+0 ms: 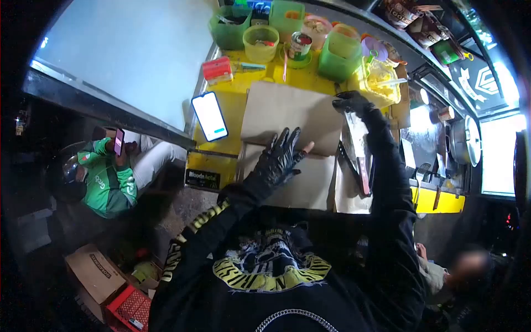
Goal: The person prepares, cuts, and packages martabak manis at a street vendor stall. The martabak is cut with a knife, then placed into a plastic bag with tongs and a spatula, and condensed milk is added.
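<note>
A brown paper sheet [293, 110] lies on the yellow counter, with more brown paper [304, 182] below its lower edge. My left hand [279, 160], in a black glove with one fingertip bare, rests flat on the paper with its fingers spread. At the sheet's upper right corner, my right hand [357, 103], also black-gloved, has its fingers curled over the edge. Just below that hand, a broad-bladed knife or spatula with a pinkish handle [363, 176] lies on brown paper, beside a dark slim tool [347, 156].
A lit phone [210, 116] lies left of the paper. Behind are a red box [217, 70], green tubs [339, 55], an open can [300, 46] and a tub of yellow spread [381, 80]. A griddle [423, 135] stands right. A person in green [108, 177] sits left.
</note>
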Demonstrator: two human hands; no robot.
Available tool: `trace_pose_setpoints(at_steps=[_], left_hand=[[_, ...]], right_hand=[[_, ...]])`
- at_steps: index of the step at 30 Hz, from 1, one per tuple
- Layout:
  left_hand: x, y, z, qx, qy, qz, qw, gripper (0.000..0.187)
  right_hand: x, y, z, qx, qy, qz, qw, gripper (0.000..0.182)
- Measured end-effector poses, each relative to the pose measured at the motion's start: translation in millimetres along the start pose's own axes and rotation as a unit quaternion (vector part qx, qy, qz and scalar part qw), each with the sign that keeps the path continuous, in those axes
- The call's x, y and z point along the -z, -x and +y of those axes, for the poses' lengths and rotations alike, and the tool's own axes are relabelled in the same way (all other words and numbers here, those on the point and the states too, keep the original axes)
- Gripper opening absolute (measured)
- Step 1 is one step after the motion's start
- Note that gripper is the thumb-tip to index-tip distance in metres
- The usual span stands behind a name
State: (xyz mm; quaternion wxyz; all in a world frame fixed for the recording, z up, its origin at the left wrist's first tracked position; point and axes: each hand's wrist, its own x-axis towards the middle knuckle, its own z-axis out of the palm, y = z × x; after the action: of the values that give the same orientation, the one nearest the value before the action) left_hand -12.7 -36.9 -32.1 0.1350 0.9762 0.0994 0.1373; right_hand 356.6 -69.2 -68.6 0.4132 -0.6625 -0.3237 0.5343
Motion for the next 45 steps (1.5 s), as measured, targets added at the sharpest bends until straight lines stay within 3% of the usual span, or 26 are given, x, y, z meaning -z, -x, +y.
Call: trace_pose_setpoints(at_steps=[1, 2, 3, 5, 7, 9, 10, 12, 16, 18, 20, 23, 25, 27, 29, 30, 31, 33, 34, 35, 38, 39, 41, 43, 44, 45], left_hand=[[-7.8, -10.4, -10.5, 0.001, -0.058, -0.036, 0.998, 0.073], [-11.9, -15.3, -18.7, -0.004, -0.062, -0.034, 0.998, 0.073], [-13.9, -18.3, -27.0, -0.003, -0.071, -0.063, 0.995, 0.077], [-23.5, -23.2, -52.0, -0.007, -0.084, -0.089, 0.992, 0.08], [-44.8, -22.0, -79.7, -0.063, -0.025, -0.051, 0.996, 0.093], [-47.8, -22.8, -95.2, -0.055, -0.022, -0.042, 0.997, 0.097], [-38.0, -22.6, -100.3, -0.05, -0.011, -0.045, 0.998, 0.095], [-17.9, -28.4, -100.1, -0.012, -0.024, -0.128, 0.991, 0.088], [-9.1, -23.7, -97.7, -0.063, -0.039, -0.09, 0.993, 0.089], [-7.2, -25.9, -100.8, -0.017, -0.024, -0.187, 0.982, 0.09], [-1.5, -22.0, -104.3, -0.008, -0.026, -0.185, 0.982, 0.088], [5.6, -13.1, -111.2, 0.004, -0.037, -0.144, 0.989, 0.086], [6.0, -21.3, -116.4, 0.006, -0.05, -0.101, 0.994, 0.086], [17.1, -33.3, -117.7, 0.128, 0.075, -0.162, 0.976, 0.09], [-2.1, -36.3, -135.4, 0.155, 0.122, -0.129, 0.972, 0.094], [-5.1, -39.7, -142.1, 0.174, 0.175, -0.099, 0.964, 0.098], [-7.7, -43.8, -148.8, 0.18, 0.167, -0.096, 0.965, 0.098], [-0.5, -63.3, -148.6, 0.327, 0.221, -0.137, 0.908, 0.109], [3.2, -69.1, -146.8, 0.346, 0.2, -0.133, 0.907, 0.102], [2.4, -71.5, -148.7, 0.348, 0.196, -0.131, 0.907, 0.102], [-6.2, -71.1, -152.7, 0.314, 0.192, -0.07, 0.927, 0.101], [-6.1, -68.0, -151.4, 0.308, 0.189, -0.033, 0.932, 0.089], [-12.0, -52.3, -144.5, 0.316, 0.188, 0.013, 0.93, 0.077], [-36.0, -29.5, -134.7, 0.382, 0.225, 0.328, 0.834, 0.054], [-54.9, -24.3, -129.3, 0.501, 0.203, 0.355, 0.763, 0.045], [-122.9, -13.4, -147.1, 0.379, 0.343, 0.554, 0.657, 0.041]], right_hand=[[15.0, -27.8, 27.6, 0.01, 0.042, -0.027, 0.999, 0.034], [3.1, -21.0, 19.2, 0.07, 0.23, 0.079, 0.967, 0.035], [-22.7, -8.3, 11.7, 0.122, 0.407, 0.182, 0.887, 0.037], [-80.6, 18.5, 11.1, 0.253, 0.52, 0.282, 0.766, 0.047], [-143.1, 54.9, -7.9, 0.377, 0.463, 0.114, 0.794, 0.071], [-167.3, 70.9, -4.6, 0.354, 0.608, 0.141, 0.697, 0.091], [-165.0, 75.4, -3.7, 0.352, 0.61, 0.143, 0.695, 0.091], [-154.5, 77.9, -7.2, 0.166, 0.599, 0.026, 0.783, 0.092], [-153.9, 95.8, -3.8, 0.161, 0.607, 0.018, 0.778, 0.096], [-147.4, 96.5, 4.4, 0.178, 0.604, 0.025, 0.776, 0.096], [-140.7, 98.2, 8.2, 0.199, 0.6, 0.028, 0.775, 0.096], [-130.3, 97.0, 8.9, 0.204, 0.557, 0.021, 0.805, 0.095], [-114.4, 88.9, 10.6, 0.189, 0.43, -0.011, 0.883, 0.087], [-94.0, 74.7, 7.8, 0.187, 0.371, -0.026, 0.909, 0.084], [-71.4, 47.4, 20.2, 0.258, 0.371, -0.102, 0.886, 0.075], [-66.5, 35.0, 18.8, 0.232, 0.365, -0.128, 0.893, 0.065], [-62.3, 30.8, 19.7, 0.241, 0.363, -0.131, 0.891, 0.065], [-57.2, 30.4, 4.0, 0.228, 0.486, -0.132, 0.833, 0.066], [-66.2, 29.7, 0.3, 0.228, 0.5, -0.135, 0.825, 0.074], [-84.8, 46.3, -1.6, 0.264, 0.444, -0.078, 0.853, 0.078], [-114.5, 58.7, -5.9, 0.159, 0.529, -0.025, 0.833, 0.075], [-110.9, 55.0, -8.3, 0.163, 0.532, -0.032, 0.83, 0.075], [-96.7, 39.3, -19.5, 0.182, 0.435, -0.082, 0.878, 0.072], [-85.3, 11.2, -15.5, 0.203, 0.451, -0.112, 0.862, 0.07], [-84.8, 6.5, -23.3, 0.245, 0.48, -0.11, 0.835, 0.07], [-85.1, 1.7, -29.8, 0.286, 0.506, -0.109, 0.806, 0.07]])
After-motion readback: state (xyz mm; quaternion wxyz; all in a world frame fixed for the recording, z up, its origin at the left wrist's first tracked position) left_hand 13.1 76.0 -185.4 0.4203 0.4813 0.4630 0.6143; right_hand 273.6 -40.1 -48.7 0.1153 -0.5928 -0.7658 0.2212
